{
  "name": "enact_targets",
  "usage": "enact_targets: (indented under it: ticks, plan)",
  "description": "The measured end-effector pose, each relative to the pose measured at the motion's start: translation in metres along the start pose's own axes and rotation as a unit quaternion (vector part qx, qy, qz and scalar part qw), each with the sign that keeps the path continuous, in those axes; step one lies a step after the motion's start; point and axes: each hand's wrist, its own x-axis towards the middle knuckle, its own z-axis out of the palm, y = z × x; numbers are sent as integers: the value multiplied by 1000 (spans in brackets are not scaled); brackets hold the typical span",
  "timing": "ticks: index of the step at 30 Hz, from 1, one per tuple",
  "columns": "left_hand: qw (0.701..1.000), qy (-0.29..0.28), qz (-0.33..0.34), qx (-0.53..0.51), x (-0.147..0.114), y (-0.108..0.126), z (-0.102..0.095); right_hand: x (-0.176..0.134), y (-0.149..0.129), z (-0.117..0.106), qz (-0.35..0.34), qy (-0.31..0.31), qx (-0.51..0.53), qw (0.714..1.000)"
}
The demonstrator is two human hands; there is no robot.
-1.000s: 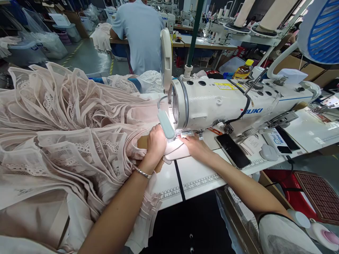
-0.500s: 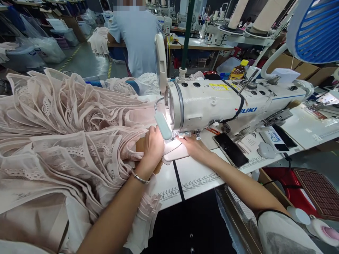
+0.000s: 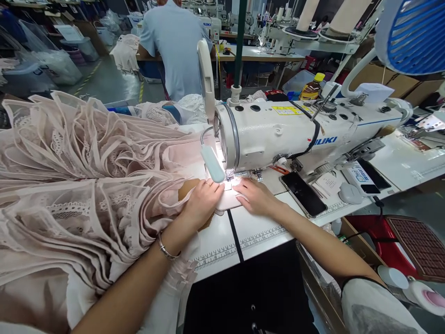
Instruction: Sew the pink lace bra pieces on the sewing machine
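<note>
My left hand [image 3: 204, 198] wears a bangle [image 3: 166, 247] and has its fingers closed over the edge of a pale pink garment, just left of the needle area. My right hand [image 3: 256, 197] lies close to it on the other side, thumb and fingers pinched at the same brightly lit pale cloth [image 3: 227, 186]. The cloth is under the presser foot area of a white sewing machine [image 3: 271, 132]; the needle tip is too small to make out. A large heap of pale pink lace-trimmed garments [image 3: 104, 199] lies against my left forearm.
A black phone [image 3: 303, 195] and a white earbud case [image 3: 350, 193] lie right of my right hand. A pale green lamp [image 3: 212, 163] hangs by the machine head. A blue fan [image 3: 415, 39] is at upper right. A person in light blue [image 3: 174, 48] sits ahead.
My left hand has come down and right, nearer my right hand, and its fingers now point toward the needle area. My right fingers have curled in more. The view has shifted slightly.
</note>
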Motion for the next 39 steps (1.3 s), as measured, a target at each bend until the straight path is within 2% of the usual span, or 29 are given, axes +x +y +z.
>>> enact_targets:
  ticks: [2,6,12,16,19,25,29,32,39]
  plan:
    - [1000,19,8,-7,2,-4,0,-3,3,3,-30,21,22,999]
    - [999,40,25,-4,3,3,-1,-2,6,7,-38,54,39,997]
    - [999,-18,9,-45,0,10,-4,-3,7,7,-42,53,60,996]
    - [997,-41,-23,-60,0,9,-4,-3,12,10,-27,94,107,990]
    - [994,-22,-43,-93,0,5,0,-2,14,12,-15,119,149,982]
    - [972,20,-101,-212,-1,-2,12,-2,15,9,8,115,170,979]
    - [974,53,-25,-219,-1,0,14,-4,15,8,-4,114,163,980]
    - [978,57,20,-200,0,1,13,-5,14,7,-15,98,146,984]
    - [991,39,20,-130,3,6,10,-5,14,9,-9,105,135,985]
